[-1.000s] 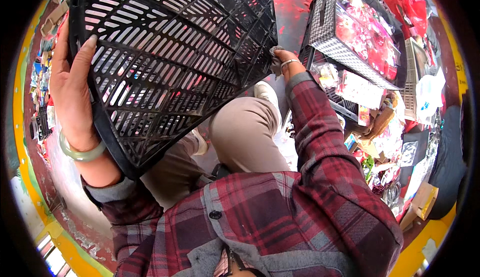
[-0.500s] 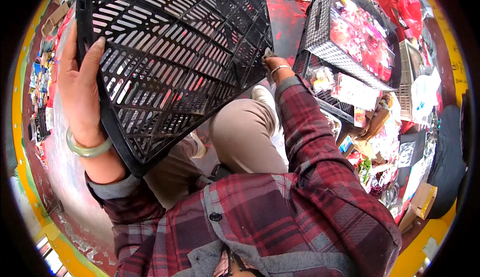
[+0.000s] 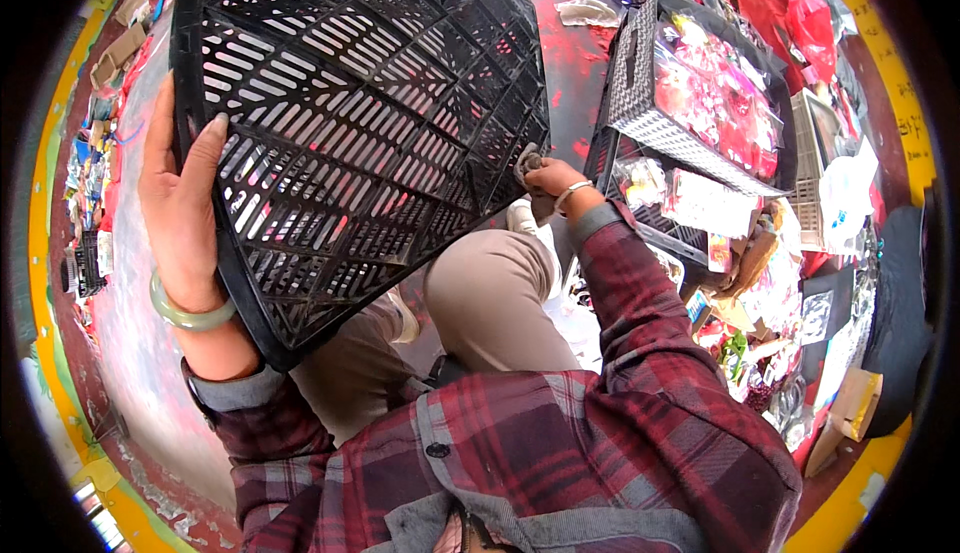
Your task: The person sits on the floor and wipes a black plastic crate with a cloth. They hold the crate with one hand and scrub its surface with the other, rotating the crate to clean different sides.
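A large black slatted plastic crate (image 3: pixel 350 143) is held up tilted in front of me, its slotted face toward me. My left hand (image 3: pixel 187 188) grips the crate's left rim, thumb on the near side and the other fingers partly hidden behind it. A pale green bangle circles that wrist. At the crate's right lower edge, my right hand (image 3: pixel 556 181) is closed on a crumpled greyish-brown cloth (image 3: pixel 535 163), which touches the crate's side.
To the right stands a grey woven-pattern basket (image 3: pixel 632 103) of red and white packets, on a black crate (image 3: pixel 655 208). Beyond it are a beige crate (image 3: pixel 808 168) and a cardboard box (image 3: pixel 858 403). Mixed small goods (image 3: pixel 90 173) line the left side. My legs (image 3: pixel 495 298) are below.
The crate and my left hand have shifted slightly right and down in the picture. My right hand with the cloth has moved a little lower along the crate's edge, and more cloth shows.
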A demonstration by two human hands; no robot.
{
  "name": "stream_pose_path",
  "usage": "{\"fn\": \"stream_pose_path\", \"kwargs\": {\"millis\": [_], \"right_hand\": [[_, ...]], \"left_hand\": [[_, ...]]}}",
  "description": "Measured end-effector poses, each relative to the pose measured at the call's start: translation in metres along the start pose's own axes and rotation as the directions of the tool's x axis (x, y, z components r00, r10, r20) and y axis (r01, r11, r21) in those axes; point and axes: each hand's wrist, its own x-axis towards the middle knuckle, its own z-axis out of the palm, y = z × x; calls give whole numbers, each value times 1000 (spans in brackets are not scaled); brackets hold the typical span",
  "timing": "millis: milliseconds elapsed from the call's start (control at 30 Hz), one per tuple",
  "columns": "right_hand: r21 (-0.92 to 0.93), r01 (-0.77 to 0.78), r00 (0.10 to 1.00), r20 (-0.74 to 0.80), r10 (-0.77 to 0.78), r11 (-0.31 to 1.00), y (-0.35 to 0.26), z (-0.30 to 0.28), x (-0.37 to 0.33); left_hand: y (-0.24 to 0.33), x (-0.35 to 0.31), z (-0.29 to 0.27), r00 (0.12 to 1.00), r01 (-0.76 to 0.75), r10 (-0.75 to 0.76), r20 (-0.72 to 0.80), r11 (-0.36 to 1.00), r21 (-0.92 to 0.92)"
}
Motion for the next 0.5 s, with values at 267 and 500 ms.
{"fn": "stream_pose_path", "kwargs": {"millis": [267,500], "right_hand": [[701,448,893,-377,-246,554,-69,-54,27],[-294,271,720,-570,-396,917,-92,-14,103]], "left_hand": [[4,4,4,1000,5,-5,19,999,37],[0,5,0,998,59,-60,-11,996,-60]]}}
